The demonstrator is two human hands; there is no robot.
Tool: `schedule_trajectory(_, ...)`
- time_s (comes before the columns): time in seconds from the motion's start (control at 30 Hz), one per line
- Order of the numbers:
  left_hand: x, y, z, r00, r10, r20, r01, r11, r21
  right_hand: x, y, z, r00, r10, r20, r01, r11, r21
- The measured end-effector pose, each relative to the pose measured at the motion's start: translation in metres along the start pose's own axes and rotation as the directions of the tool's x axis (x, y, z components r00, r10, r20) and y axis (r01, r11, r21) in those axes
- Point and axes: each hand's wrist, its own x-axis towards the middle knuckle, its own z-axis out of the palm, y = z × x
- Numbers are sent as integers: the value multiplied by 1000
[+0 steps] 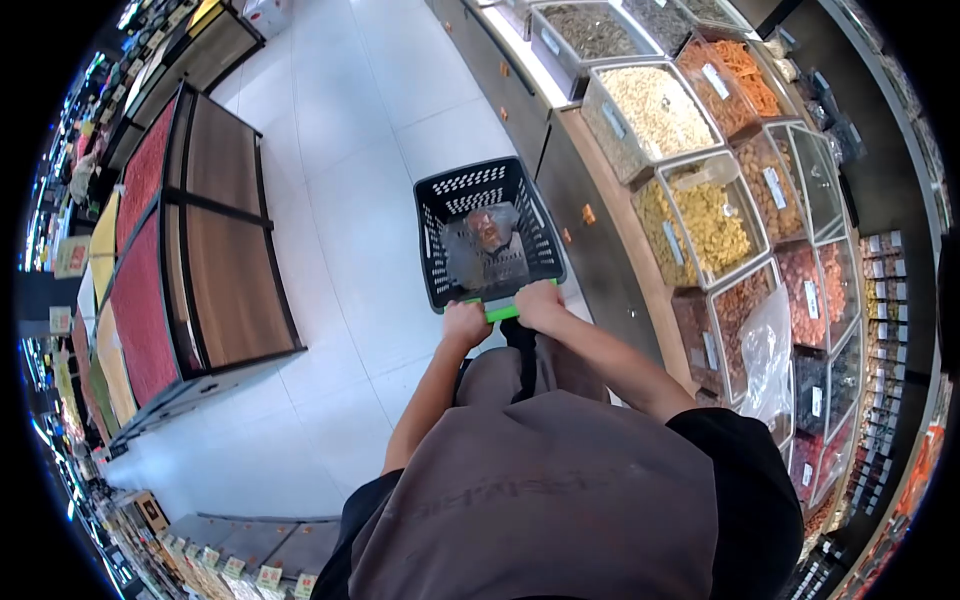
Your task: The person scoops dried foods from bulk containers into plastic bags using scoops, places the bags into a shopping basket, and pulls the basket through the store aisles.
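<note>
A black shopping basket with slotted walls stands in front of my body. My left hand is wrapped round the left part of its green handle. Around the right part of the same handle my right hand is closed. Inside the basket lies a clear plastic bag with something reddish-brown in it; its exact contents are too small to tell.
Clear bins of dried foods, one with yellow pieces, line a counter on the right. A crumpled plastic bag lies over them. A wood-panelled display stands at the left. Pale floor tiles run between.
</note>
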Motion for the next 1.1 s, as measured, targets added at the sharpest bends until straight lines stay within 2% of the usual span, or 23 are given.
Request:
schedule_trajectory(0.07, 25, -2, -26, 986, -122, 116, 117, 992, 49, 30, 9, -11, 992, -116, -48, 112, 990, -84)
schedule_trajectory(0.1, 39, -3, -38, 988, -114, 103, 108, 993, 57, 46, 10, -23, 995, -98, 12, 99, 988, -116)
schedule_trajectory(0.13, 51, -7, -48, 983, -154, 102, 147, 987, 71, 61, 15, -31, 996, -91, 0, 90, 989, -114)
schedule_trajectory(0.2, 70, -11, -61, 959, -261, 111, 259, 965, 33, 82, 17, -28, 922, -167, -348, 85, 967, -239)
schedule_trajectory(0.23, 74, -12, -63, 950, -306, 66, 305, 952, 30, 85, 17, -30, 928, -159, -337, 83, 970, -228)
schedule_trajectory(0.3, 100, -12, -74, 920, -392, -10, 392, 920, -24, 99, 32, -51, 831, -105, -546, 84, 994, -64)
schedule_trajectory(0.33, 112, -14, -79, 899, -436, -21, 434, 898, -64, 103, 41, -63, 836, -79, -543, 58, 997, -55)
schedule_trajectory(0.4, 135, -20, -93, 901, -433, -31, 431, 901, -52, 113, 56, -88, 943, -99, -318, 192, 942, 276)
schedule_trajectory(0.47, 164, -40, -95, 919, -392, 43, 394, 917, -63, 133, 64, -102, 945, -59, -322, 165, 936, 311)
schedule_trajectory(0.53, 188, -60, -87, 950, -312, 16, 312, 950, 4, 146, 69, -112, 948, -30, -318, 149, 923, 355)
schedule_trajectory(0.6, 207, -63, -109, 934, -345, 95, 352, 934, -62, 158, 72, -130, 943, 2, -333, 121, 929, 350)
schedule_trajectory(0.63, 214, -62, -118, 940, -338, 46, 340, 939, -43, 166, 75, -138, 945, 14, -327, 109, 929, 354)
schedule_trajectory(0.73, 244, -69, -147, 936, -325, 134, 331, 943, -23, 189, 82, -165, 945, 43, -325, 91, 919, 384)
schedule_trajectory(0.8, 265, -82, -163, 945, -292, 145, 303, 951, -56, 209, 85, -183, 933, 70, -353, 81, 915, 394)
schedule_trajectory(0.87, 287, -93, -177, 945, -288, 152, 298, 953, -49, 231, 89, -202, 949, 55, -312, 73, 920, 385)
schedule_trajectory(0.93, 311, -100, -189, 938, -312, 153, 324, 944, -64, 253, 95, -216, 893, 105, -438, 65, 932, 357)
schedule_trajectory(1.0, 337, -109, -200, 938, -309, 154, 324, 942, -86, 270, 104, -237, 907, 106, -408, 53, 932, 359)
schedule_trajectory(1.07, 356, -118, -216, 932, -321, 167, 340, 935, -99, 281, 103, -253, 835, 267, -482, 11, 867, 498)
schedule_trajectory(1.1, 367, -123, -220, 931, -328, 160, 345, 934, -94, 285, 103, -259, 826, 318, -466, -18, 840, 542)
